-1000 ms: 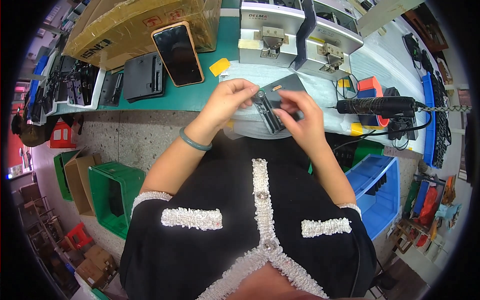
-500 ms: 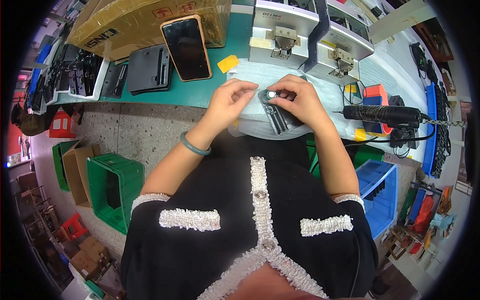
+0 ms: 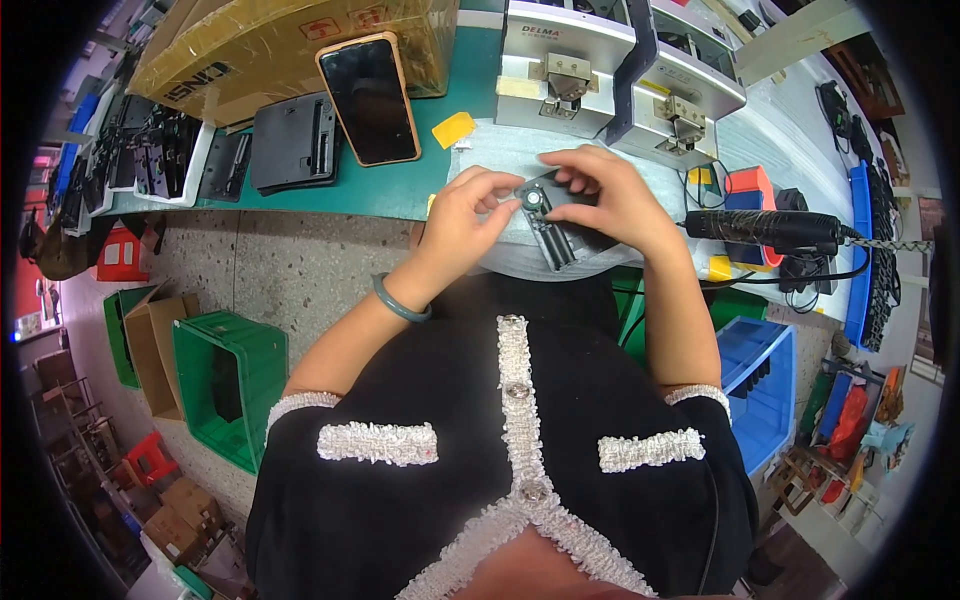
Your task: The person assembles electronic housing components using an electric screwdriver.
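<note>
A dark plastic housing (image 3: pixel 562 245) lies tilted on the white foam sheet in front of me, with a long channel in it. At its upper left end sits a small round silvery-green piece (image 3: pixel 533 200). My left hand (image 3: pixel 468 222) is closed, thumb and forefinger pinching at the housing's edge beside the round piece; the exact contact is partly hidden. My right hand (image 3: pixel 622 205) arches over the right side of the housing, thumb and fingers apart. Its thumb tip is close to the round piece, and nothing shows between its fingers.
Two grey machines with metal clamps (image 3: pixel 568 78) stand beyond my hands. A black corded power screwdriver (image 3: pixel 765 230) lies to the right. At left are a phone (image 3: pixel 370 100), black casings (image 3: pixel 295 143) and a cardboard box (image 3: pixel 270 60). Green (image 3: pixel 230 390) and blue crates (image 3: pixel 760 400) stand below.
My right hand has loosened from the round piece and spread its fingers. My left hand has moved right to the housing's edge. The round piece now sits on the housing.
</note>
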The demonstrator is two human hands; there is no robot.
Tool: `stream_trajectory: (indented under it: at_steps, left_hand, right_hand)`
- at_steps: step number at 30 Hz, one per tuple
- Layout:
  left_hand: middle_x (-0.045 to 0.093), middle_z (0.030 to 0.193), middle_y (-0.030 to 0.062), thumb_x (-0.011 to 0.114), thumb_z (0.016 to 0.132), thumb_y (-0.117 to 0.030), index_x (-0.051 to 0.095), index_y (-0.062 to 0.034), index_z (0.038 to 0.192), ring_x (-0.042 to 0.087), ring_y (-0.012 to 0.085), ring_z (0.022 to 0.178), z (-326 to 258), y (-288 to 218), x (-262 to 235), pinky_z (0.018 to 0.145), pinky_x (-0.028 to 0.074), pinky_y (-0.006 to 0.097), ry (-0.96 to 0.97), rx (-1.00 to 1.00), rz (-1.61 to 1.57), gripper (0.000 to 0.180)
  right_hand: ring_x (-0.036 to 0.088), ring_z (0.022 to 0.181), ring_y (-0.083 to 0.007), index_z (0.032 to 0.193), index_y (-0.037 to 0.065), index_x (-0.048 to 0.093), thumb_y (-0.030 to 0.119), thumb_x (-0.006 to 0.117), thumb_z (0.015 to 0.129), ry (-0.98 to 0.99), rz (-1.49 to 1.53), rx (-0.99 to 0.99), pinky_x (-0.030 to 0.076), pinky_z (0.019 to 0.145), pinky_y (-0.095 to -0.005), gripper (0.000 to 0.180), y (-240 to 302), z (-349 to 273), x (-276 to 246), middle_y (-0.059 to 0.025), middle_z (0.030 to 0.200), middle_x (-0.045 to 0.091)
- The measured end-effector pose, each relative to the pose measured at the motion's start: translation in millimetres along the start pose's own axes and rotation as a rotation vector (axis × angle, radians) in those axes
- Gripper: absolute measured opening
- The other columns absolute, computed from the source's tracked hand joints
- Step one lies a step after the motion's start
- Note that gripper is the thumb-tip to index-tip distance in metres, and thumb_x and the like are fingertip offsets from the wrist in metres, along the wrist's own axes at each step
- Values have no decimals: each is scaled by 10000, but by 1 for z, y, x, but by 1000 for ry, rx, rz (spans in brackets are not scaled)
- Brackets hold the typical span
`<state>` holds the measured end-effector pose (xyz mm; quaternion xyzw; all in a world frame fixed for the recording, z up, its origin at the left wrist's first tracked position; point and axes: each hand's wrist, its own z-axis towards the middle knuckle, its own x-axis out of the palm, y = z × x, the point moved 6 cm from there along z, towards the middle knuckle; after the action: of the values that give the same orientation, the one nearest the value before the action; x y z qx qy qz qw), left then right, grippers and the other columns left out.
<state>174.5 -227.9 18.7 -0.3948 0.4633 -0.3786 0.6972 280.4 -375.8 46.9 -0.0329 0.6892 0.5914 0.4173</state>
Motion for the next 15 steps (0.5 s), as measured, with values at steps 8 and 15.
stream_trajectory:
  at_steps: [8, 15]
  left_hand:
    - [634, 874, 92, 716, 787, -81, 701, -47, 980, 613, 217, 755, 4, -10, 15, 662, 488, 293, -9, 144, 213, 197]
    - [643, 850, 80, 710, 769, -115, 709, -63, 901, 634, 246, 748, 15, -11, 13, 677, 493, 339, 18, 17, 202, 142]
  right_hand:
    - [517, 1208, -321, 1336, 54, 491, 231, 860, 598, -245, -243, 15, 412, 1006, -403, 843, -10, -68, -20, -149, 1276, 554]
    - [508, 1197, -343, 1321, 96, 482, 243, 851, 623, -450, -408, 82, 411, 968, -433, 803, -4, -86, 12, -133, 1260, 560]
